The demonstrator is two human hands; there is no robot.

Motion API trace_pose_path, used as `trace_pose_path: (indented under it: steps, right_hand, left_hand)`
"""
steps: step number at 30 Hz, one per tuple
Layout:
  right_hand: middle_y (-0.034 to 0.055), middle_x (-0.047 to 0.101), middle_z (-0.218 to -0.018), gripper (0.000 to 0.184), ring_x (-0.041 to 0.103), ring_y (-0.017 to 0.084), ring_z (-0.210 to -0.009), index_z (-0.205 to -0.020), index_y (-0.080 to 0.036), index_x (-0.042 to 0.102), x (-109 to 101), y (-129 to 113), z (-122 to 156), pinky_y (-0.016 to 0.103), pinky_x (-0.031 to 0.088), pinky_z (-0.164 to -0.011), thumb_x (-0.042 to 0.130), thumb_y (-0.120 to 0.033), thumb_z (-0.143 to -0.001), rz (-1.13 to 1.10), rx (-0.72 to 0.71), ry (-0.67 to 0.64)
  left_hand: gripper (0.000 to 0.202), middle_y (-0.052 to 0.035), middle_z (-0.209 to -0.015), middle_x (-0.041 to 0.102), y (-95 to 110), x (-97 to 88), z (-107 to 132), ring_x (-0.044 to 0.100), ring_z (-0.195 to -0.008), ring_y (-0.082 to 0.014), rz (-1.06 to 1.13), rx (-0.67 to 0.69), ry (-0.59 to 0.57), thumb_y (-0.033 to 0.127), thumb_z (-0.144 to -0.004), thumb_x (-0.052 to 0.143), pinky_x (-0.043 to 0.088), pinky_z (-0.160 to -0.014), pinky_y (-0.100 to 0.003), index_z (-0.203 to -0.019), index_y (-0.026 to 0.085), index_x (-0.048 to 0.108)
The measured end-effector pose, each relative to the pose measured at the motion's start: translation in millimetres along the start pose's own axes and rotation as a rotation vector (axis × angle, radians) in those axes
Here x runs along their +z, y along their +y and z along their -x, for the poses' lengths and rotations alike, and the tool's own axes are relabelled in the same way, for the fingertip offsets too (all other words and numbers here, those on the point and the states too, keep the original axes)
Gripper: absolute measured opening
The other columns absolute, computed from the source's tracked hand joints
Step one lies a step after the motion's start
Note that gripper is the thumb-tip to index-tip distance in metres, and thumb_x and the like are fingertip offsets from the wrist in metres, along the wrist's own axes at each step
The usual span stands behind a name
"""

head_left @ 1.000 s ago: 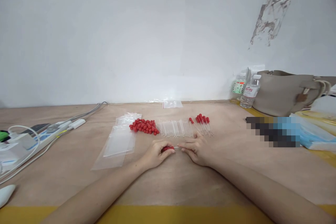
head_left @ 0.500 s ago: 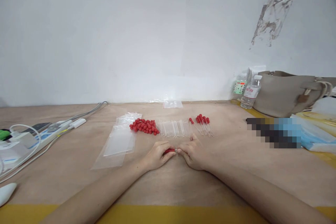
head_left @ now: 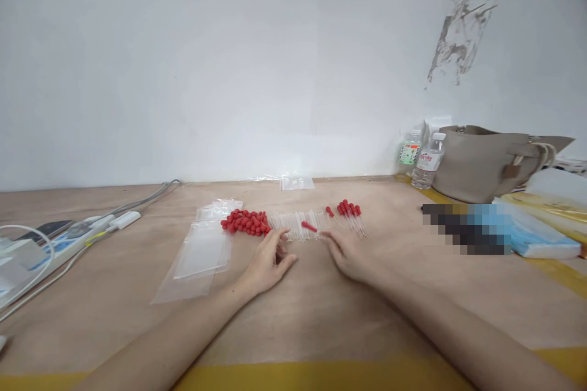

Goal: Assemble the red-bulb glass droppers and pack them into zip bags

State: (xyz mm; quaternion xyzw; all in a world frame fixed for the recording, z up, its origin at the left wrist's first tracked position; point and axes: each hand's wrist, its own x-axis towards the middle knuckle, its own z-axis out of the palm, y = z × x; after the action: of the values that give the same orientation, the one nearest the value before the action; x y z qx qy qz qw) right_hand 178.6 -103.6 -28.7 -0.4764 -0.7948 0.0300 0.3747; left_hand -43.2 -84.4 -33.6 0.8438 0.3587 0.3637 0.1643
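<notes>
Pinching the dropper (head_left: 309, 226) at frame centre, apparently by its tube, in the right hand (head_left: 346, 250), with the left hand (head_left: 269, 261) loosely open, holding nothing, and risking scattered tubes (head_left: 291, 224) from a low swing or slipping grip!

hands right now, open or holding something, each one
Left hand: open, nothing visible in it.
Right hand: closed, fingertips holding a red-topped dropper.
</notes>
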Motion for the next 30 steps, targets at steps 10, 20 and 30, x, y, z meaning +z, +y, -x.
trace_pose_path:
  steps: [10, 20, 30]
  right_hand:
    - [0.0129, 0.062, -0.062, 0.041, 0.059, 0.025, -0.064, -0.063, -0.015, 0.063, -8.0, 47.1, -46.4, 0.033, 0.036, -0.059, 0.038, -0.042, -0.081, 0.560, 0.533, 0.044]
    - [0.0133, 0.064, -0.081, 0.035, 0.058, 0.027, -0.081, -0.082, -0.016, 0.065, 2.4, 48.9, -45.6, 0.040, 0.036, -0.072, 0.038, -0.039, -0.079, 0.546, 0.686, -0.135]
    - [0.0104, 0.063, -0.075, 0.040, 0.055, 0.024, -0.082, -0.074, -0.017, 0.064, 4.7, 41.8, -45.5, 0.040, 0.027, -0.079, 0.034, -0.043, -0.082, 0.563, 0.587, -0.074]
  left_hand:
    - [0.027, -0.0036, -0.092, 0.046, 5.7, -2.9, 3.2, 0.050, -0.072, -0.0129, -0.018, 0.048, -0.093, 0.022, -0.078, 0.050, 0.047, -0.065, -0.026, -0.105, 0.023, 0.047]
    - [0.016, -0.0039, -0.094, 0.046, 5.0, -2.4, 2.7, 0.050, -0.070, -0.0114, -0.014, 0.075, -0.113, 0.020, -0.079, 0.048, 0.046, -0.066, -0.026, -0.095, 0.020, 0.051]
    - [0.012, -0.0037, -0.093, 0.046, 5.5, -3.4, 1.4, 0.049, -0.070, -0.0109, -0.024, 0.071, -0.124, 0.018, -0.079, 0.048, 0.045, -0.065, -0.025, -0.090, 0.019, 0.052]
